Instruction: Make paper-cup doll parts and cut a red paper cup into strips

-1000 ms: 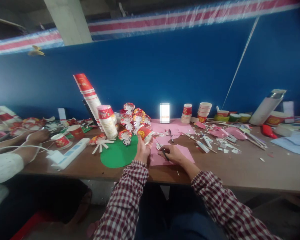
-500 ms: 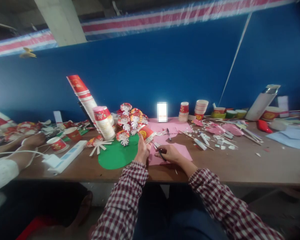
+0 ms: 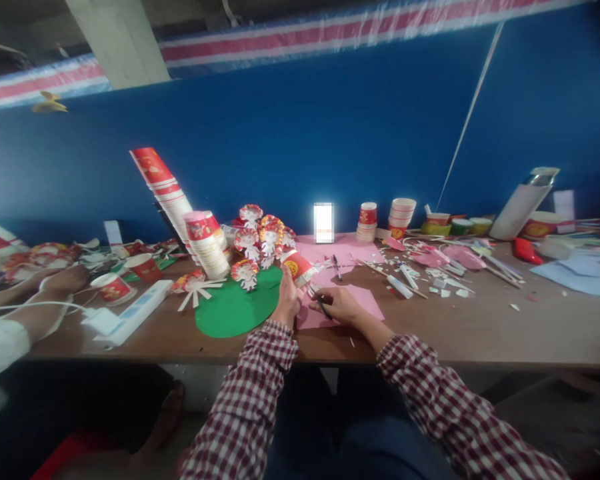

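Tilted in my left hand (image 3: 289, 300) is a red and white paper cup (image 3: 297, 268) with a yellow emblem. My fingers wrap its near side. My right hand (image 3: 341, 305) is closed on scissors (image 3: 322, 307), whose blades point up and left at the lower edge of the cup. Whether the blades touch the paper is too small to tell. Pink paper sheets (image 3: 363, 303) lie beneath both hands. To the left, a green paper oval (image 3: 230, 313) bears several cut-paper figures (image 3: 245, 272) with red and gold fringes.
A leaning stack of paper cups (image 3: 173, 203) rises behind the green oval. At left lie a white power strip (image 3: 143, 310) and a co-worker's hand (image 3: 67, 280). A pen (image 3: 337, 267), a glue tube (image 3: 400, 287) and paper scraps (image 3: 450, 283) lie to the right. A thermos (image 3: 523, 207) stands farther right.
The cup has turned slightly in my left hand and shifted a little to the right. My right hand stays by it with the scissors. The view has moved slightly.
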`<state>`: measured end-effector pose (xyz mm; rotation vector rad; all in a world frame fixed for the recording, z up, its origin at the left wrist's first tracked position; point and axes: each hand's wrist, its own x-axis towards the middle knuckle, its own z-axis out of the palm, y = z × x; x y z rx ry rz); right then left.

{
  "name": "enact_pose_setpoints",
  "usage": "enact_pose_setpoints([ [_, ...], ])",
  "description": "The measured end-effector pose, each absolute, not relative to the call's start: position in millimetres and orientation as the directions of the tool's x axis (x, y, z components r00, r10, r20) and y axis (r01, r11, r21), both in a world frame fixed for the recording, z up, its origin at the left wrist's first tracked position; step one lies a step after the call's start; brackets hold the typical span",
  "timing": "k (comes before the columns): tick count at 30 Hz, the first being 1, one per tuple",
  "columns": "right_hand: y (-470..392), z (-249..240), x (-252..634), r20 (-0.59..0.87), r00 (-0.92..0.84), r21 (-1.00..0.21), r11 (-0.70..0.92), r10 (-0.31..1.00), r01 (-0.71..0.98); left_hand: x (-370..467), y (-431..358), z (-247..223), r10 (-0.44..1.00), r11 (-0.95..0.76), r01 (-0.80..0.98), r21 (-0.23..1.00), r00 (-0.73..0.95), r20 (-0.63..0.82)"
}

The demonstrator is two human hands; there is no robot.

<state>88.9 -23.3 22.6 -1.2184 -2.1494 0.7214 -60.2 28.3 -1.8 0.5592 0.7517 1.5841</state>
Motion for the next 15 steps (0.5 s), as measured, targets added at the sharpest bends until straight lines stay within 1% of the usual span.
enact_pose_setpoints([
  [3, -23.9, 24.2, 88.6, 0.207, -0.433, -0.680, 0.447, 0.877, 0.581, -58.9, 28.8, -3.7, 0.982, -0.105, -0.653, 0.750, -0.187, -0.025],
  [15, -25.2, 25.8, 88.5, 0.205, -0.419, -0.684, 0.436, 0.885, 0.585, -58.5, 28.8, -3.6, 0.980, -0.103, -0.655, 0.749, -0.196, -0.037],
])
